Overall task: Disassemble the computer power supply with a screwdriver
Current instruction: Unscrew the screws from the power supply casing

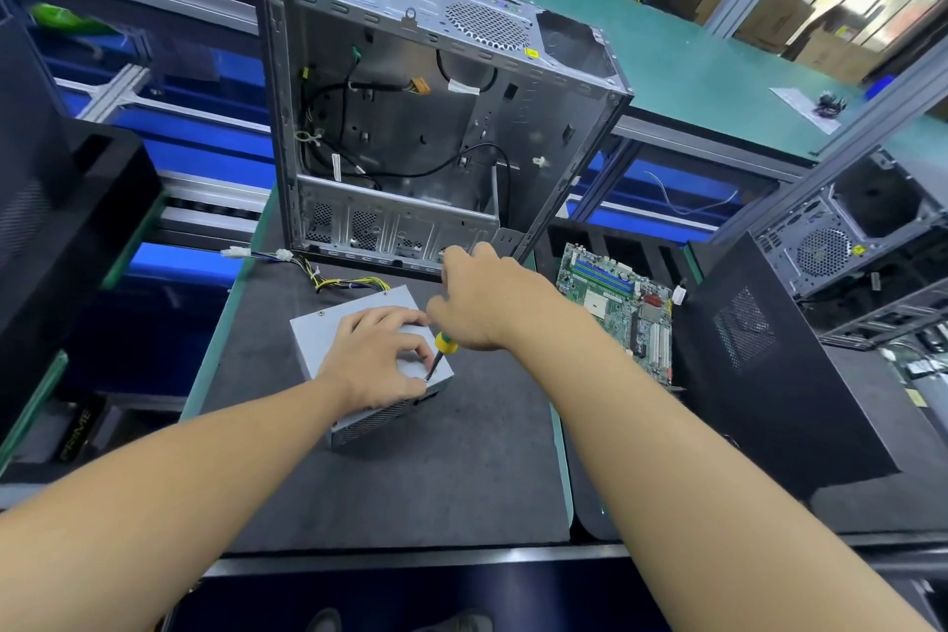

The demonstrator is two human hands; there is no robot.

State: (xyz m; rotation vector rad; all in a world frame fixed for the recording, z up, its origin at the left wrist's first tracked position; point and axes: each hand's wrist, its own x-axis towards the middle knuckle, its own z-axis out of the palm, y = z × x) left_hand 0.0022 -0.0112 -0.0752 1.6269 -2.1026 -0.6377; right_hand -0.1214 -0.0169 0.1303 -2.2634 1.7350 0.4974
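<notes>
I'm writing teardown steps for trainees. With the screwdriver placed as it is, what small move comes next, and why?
Probably turn the screwdriver to loosen a screw there: the right hand grips it with its tip at the near right top corner of the power supply, and the left hand rests on top of the box, steadying it.

Table (pixel 410 493): dark grey top with green edging. On it I log:

1. Power supply (pixel 313 331): grey metal box, lying flat near the middle, vented side facing me.
2. Cable bundle (pixel 349 282): yellow and black wires running from the power supply leftward across the top, ending in white connectors (pixel 235 253) by the left edge.
3. Computer case (pixel 410 118): bare metal, side open, standing on end at the far edge, just behind the power supply.

Neighbouring table (pixel 882 508) on my right, with the same dark top:

1. Motherboard (pixel 615 303): green, lying flat.
2. Black tower case (pixel 769 375): just beside the motherboard.
</notes>
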